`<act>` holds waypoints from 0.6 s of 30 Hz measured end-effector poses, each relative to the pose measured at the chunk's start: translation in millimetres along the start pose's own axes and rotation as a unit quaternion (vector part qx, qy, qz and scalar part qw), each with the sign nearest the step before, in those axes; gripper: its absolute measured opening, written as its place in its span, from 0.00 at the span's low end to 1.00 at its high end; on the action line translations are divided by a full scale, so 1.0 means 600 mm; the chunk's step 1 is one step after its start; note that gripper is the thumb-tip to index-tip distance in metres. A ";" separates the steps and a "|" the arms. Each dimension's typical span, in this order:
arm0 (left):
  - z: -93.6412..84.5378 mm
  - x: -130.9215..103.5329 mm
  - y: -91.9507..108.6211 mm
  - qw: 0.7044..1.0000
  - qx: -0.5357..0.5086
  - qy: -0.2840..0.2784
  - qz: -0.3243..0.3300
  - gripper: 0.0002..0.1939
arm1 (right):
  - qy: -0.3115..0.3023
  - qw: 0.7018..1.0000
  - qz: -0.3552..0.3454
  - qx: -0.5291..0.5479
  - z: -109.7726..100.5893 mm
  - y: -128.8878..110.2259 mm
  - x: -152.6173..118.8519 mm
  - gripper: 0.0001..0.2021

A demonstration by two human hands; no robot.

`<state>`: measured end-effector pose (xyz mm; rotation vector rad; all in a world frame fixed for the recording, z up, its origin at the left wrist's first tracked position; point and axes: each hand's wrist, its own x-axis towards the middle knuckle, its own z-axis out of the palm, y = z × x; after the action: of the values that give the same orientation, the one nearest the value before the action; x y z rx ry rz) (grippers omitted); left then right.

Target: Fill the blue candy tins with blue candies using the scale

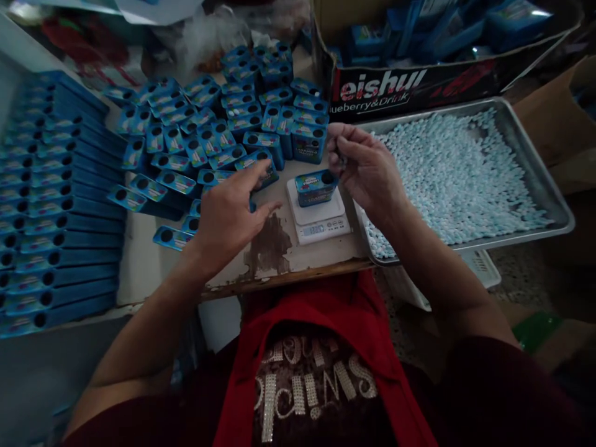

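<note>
A small blue candy box with a round hole in its top stands on a white digital scale, whose display is lit. Just above and to the right of that box, my right hand is closed, its fingertips pinched around a few small candies, only partly visible. My left hand is open, thumb and fingers apart, over the near edge of a group of similar blue boxes; nothing shows in its grasp. Beside my right forearm, a metal tray holds a layer of pale blue and white candies.
On the left, tall blue boxes lie stacked in rows. A black printed carton with blue packs inside stands behind the tray. The worn table edge runs close to my red apron. An open brown carton sits far right.
</note>
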<state>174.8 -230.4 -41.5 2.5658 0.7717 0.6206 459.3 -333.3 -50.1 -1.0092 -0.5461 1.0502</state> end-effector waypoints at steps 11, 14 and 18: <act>0.114 0.018 -0.024 0.987 -0.131 0.092 -0.032 0.47 | 0.090 0.929 -0.114 -0.340 -0.169 -0.021 -0.029 0.05; 0.117 0.021 -0.023 0.986 -0.144 0.073 -0.035 0.43 | -0.080 0.771 -0.131 -0.618 -0.255 -0.027 -0.086 0.22; 0.107 0.029 -0.015 0.987 -0.139 0.075 -0.011 0.37 | -0.279 0.652 -0.101 -0.698 -0.331 -0.035 -0.159 0.42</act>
<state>216.9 -228.3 -93.7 2.2734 0.7050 0.8566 582.8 -504.5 -116.0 -1.8544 -2.1422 0.5583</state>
